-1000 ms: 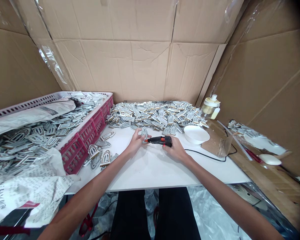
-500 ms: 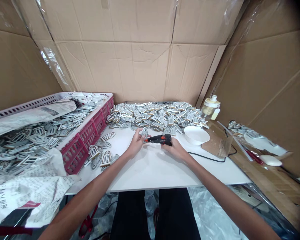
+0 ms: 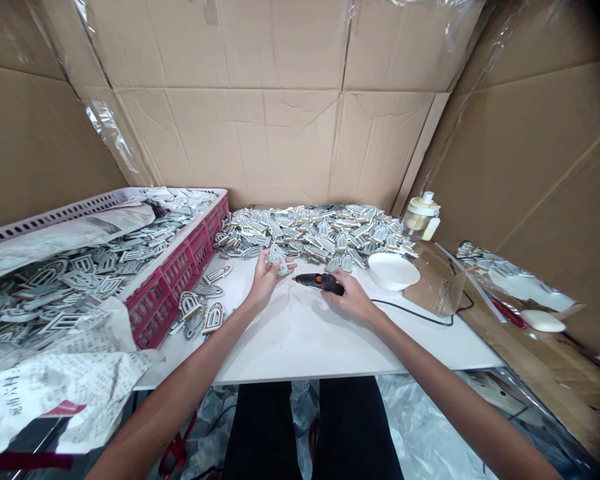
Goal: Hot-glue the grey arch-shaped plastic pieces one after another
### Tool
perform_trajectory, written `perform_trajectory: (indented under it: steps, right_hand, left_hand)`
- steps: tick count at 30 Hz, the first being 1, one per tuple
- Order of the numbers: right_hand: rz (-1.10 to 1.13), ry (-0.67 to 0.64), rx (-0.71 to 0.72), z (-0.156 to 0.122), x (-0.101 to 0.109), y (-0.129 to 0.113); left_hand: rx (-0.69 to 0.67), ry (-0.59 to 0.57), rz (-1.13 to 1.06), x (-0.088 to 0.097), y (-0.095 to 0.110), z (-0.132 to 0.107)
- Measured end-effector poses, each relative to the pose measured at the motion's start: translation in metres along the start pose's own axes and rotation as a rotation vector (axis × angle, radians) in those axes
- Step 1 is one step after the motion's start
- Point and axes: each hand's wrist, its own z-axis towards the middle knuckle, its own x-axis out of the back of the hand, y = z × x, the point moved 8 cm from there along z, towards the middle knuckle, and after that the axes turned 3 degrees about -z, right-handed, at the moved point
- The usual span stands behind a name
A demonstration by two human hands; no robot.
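Fingers (image 3: 291, 265) of the left hand (image 3: 266, 281) are pinching an arch-shaped plaque (image 3: 281, 267) against the thumb (image 3: 269, 254), while the right hand (image 3: 353, 298) is resting on the rear of a black-and-orange glue gun (image 3: 320, 283), its grip unclear. The gun's long axis is running crosswise, its nozzle (image 3: 295, 279) pointing left, just short of the plaque, over a white table (image 3: 310, 340) between cardboard walls (image 3: 260, 133).

Worktop (image 3: 305, 340) centre. Heap of arched tags (image 3: 310, 230) along back edge, cardboard sheet (image 3: 260, 133) behind it. Glue gun (image 3: 320, 283) mid-worktop, just before heap. Crate (image 3: 177, 267) at worktop's left end, tags inside, newspaper (image 3: 55, 380) over its near side. Loose tags (image 3: 200, 310) between crate and glue gun. Bowl (image 3: 393, 272) right of heap, bottle (image 3: 421, 217) behind bowl, wire (image 3: 415, 313) before it.
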Motion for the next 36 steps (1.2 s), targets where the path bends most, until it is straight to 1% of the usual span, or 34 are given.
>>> perform_trajectory:
  steps: [3, 5, 8, 10, 12, 15, 17, 20, 22, 26, 28, 32, 36]
  right_hand:
    - [-0.112, 0.001, 0.052, -0.001, -0.002, -0.005]
    - [-0.169, -0.026, 0.060, -0.003, -0.005, -0.005]
    - [-0.243, -0.098, 0.111, -0.007, -0.009, -0.007]
    - [-0.274, -0.106, 0.156, -0.009, -0.004, -0.010]
    - [-0.255, -0.075, 0.190, -0.009, 0.005, -0.016]
    - [-0.135, -0.013, 0.222, -0.005, 0.014, -0.032]
    - [-0.087, 0.012, 0.237, -0.001, 0.010, -0.047]
    - [-0.082, 0.031, 0.257, 0.011, -0.005, -0.069]
    - [-0.081, 0.022, 0.246, 0.022, -0.019, -0.077]
    - [-0.109, 0.020, 0.210, 0.043, -0.035, -0.080]
    - [-0.110, 0.015, 0.210, 0.050, -0.039, -0.080]
    - [-0.139, -0.042, 0.182, 0.058, -0.045, -0.082]
    - [-0.278, -0.076, 0.073, 0.073, -0.041, -0.083]
  left_hand:
    - [0.065, 0.070, -0.078, 0.005, -0.003, 0.001]
    - [0.118, 0.101, -0.126, 0.006, -0.005, 0.000]
    - [0.178, 0.128, -0.175, 0.006, -0.008, -0.001]
    - [0.205, 0.136, -0.202, 0.006, -0.011, -0.001]
    - [0.229, 0.137, -0.230, 0.005, -0.014, -0.002]
    - [0.247, 0.132, -0.263, 0.001, -0.018, -0.005]
    - [0.242, 0.116, -0.286, -0.004, -0.018, -0.007]
    - [0.228, 0.081, -0.303, -0.011, -0.016, -0.009]
    - [0.218, 0.076, -0.288, -0.012, -0.014, -0.010]
    - [0.211, 0.116, -0.255, -0.007, -0.014, -0.009]
    - [0.206, 0.140, -0.249, -0.004, -0.015, -0.008]
    - [0.196, 0.199, -0.245, 0.001, -0.020, -0.007]
    - [0.184, 0.215, -0.299, 0.003, -0.024, -0.004]
